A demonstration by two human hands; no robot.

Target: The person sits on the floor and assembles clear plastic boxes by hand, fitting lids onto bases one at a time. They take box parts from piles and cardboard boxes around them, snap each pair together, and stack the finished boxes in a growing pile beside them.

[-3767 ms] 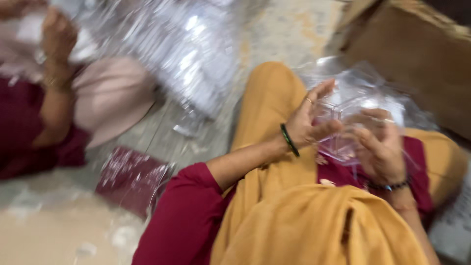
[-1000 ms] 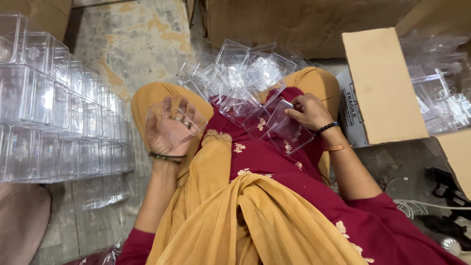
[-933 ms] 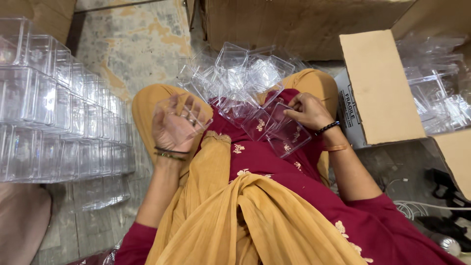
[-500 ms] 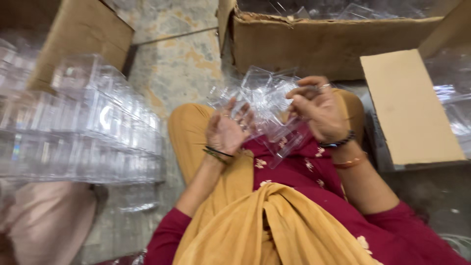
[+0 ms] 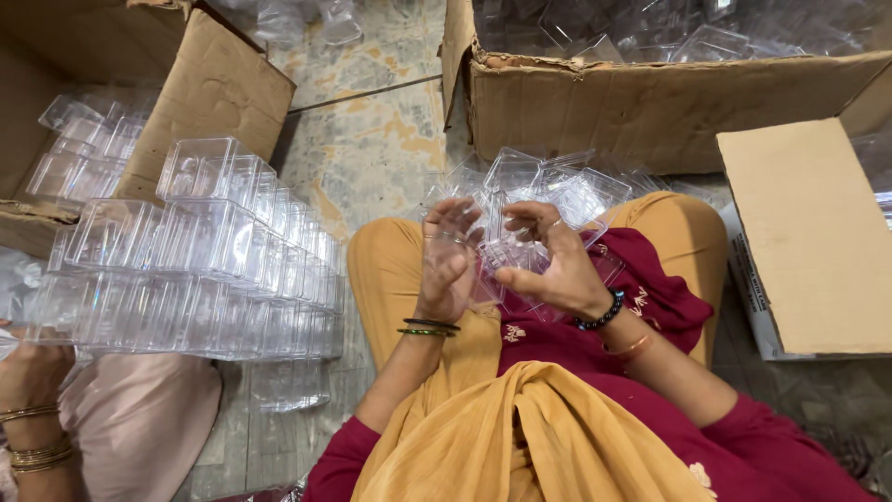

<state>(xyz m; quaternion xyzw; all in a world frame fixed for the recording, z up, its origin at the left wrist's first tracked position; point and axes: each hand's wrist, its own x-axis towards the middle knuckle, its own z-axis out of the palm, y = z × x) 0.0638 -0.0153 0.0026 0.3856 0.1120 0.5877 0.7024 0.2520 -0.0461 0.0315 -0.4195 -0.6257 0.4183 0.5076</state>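
Floor: sitting cross-legged on a mottled stone floor [image 5: 372,139], with cardboard boxes all round.
Lap: resting a loose heap of clear plastic pieces [image 5: 557,191] on mustard trousers and a maroon tunic, just beyond the hands.
Left hand [image 5: 448,265]: holding a clear plastic box half [image 5: 455,244] up in front of the palm, fingers curled round its edges and clamped on it, thumb side turned towards the other hand.
Right hand [image 5: 548,270]: gripping a second clear plastic part [image 5: 506,256] between thumb and bent fingers, closed on it, wrist wearing a black bead bracelet [image 5: 599,314].
Key relation: lying side by side at the same height, the two parts nearly touching between the fingertips; right-hand part sitting just to the right of the left-hand one, open faces seeming to turn towards each other; long axis hard to judge through the transparent plastic.
Nearer hand: both equally close, neither reaching.
Stack: standing at the left, rows of finished clear boxes [image 5: 204,260] piled well apart from the hands.
Boxes: gaping open at the top, a large carton [image 5: 650,102] full of more clear parts; a flap [image 5: 804,232] lying at the right.
Neighbour: showing only a hand with gold bangles [image 5: 32,372] at the lower left edge, beside the stack.
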